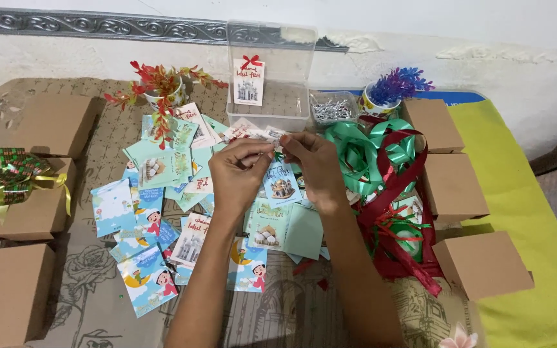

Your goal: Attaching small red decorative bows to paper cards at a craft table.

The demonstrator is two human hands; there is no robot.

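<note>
My left hand and my right hand meet above a heap of small printed cards. Both pinch a small white card between their fingertips, with what looks like a small pin at its edge. Under the hands lie more cards with mosque and cartoon pictures. A clear plastic box stands just beyond, with a tagged card and red bow inside.
Brown cardboard boxes line the right side, and more the left, one with a green-gold ribbon bow. Green and red ribbons pile at the right. A small tray of silver pins and two potted fake plants stand at the back.
</note>
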